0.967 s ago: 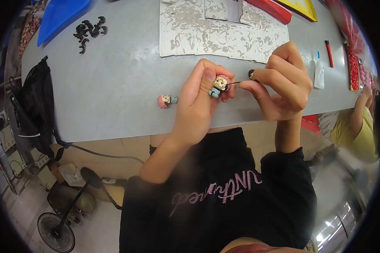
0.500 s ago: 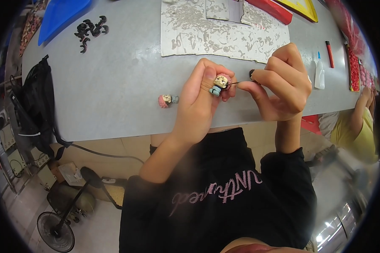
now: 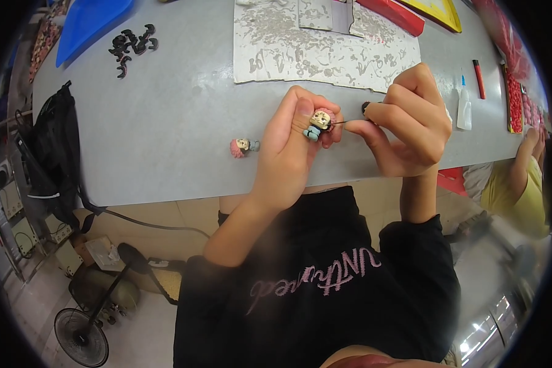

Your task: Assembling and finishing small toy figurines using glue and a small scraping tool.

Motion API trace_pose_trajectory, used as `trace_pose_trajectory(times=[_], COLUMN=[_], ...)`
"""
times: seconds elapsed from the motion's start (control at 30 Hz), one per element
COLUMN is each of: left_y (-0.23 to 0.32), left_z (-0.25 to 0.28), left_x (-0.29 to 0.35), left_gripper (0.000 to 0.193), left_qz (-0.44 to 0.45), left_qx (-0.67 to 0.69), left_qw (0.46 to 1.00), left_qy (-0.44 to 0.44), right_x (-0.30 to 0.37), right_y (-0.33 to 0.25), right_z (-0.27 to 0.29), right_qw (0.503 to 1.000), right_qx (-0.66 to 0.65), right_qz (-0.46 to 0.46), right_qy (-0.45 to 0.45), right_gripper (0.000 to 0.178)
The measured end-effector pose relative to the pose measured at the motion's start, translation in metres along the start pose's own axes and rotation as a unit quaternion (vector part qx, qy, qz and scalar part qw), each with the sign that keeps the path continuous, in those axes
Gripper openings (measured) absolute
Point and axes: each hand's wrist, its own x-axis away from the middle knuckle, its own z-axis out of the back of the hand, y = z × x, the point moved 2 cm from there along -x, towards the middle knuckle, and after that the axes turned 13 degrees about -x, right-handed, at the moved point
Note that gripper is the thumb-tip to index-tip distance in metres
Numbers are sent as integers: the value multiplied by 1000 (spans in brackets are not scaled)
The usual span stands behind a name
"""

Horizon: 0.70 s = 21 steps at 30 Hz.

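Between the thumb and fingers of my left hand point(image 3: 291, 138) is a small figurine point(image 3: 320, 120) with pink hair, a pale face and blue-grey legs. My right hand point(image 3: 408, 126) pinches a thin dark rod point(image 3: 340, 122); its tip meets the figurine's side by the dark part, though the exact contact is too small to make out. A small black piece point(image 3: 366, 109) shows at the right fingertips, and its kind is unclear. To the left of my left hand, a second pink-haired figurine point(image 3: 243, 146) lies on its side on the grey table point(image 3: 165, 141).
Several curved black pieces point(image 3: 129, 46) lie beside a blue tray point(image 3: 92, 27). Stained white cardboard point(image 3: 325, 58) covers the table's far middle. At right are a clear bottle with a blue tip point(image 3: 464, 107), a red pen point(image 3: 479, 80) and a tray of red pieces point(image 3: 513, 98). Another person point(image 3: 515, 190) sits at right.
The figurine has turned very slightly in my left hand. Both hands otherwise keep nearly the same place.
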Motion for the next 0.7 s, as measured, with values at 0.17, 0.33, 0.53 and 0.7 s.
trace_pose_trajectory(times=[0.17, 0.33, 0.53, 0.7], left_y=[0, -1, 0, 4], left_z=[1, 1, 4, -1], left_x=[0, 0, 0, 1], left_gripper=[29, 29, 28, 26], left_qz=[2, -9, -85, -102], left_qx=[-6, 2, -12, -2], left_qw=[1000, 1000, 996, 995], left_qy=[3, -5, -27, -3], right_x=[0, -1, -1, 4], right_y=[0, -1, 5, 6], right_z=[1, 2, 8, 2], right_qw=[999, 1000, 998, 967], right_qx=[29, 14, 21, -200], right_qz=[-6, -2, -12, -121], right_qy=[11, 4, 66, 103], right_gripper=[29, 27, 18, 10])
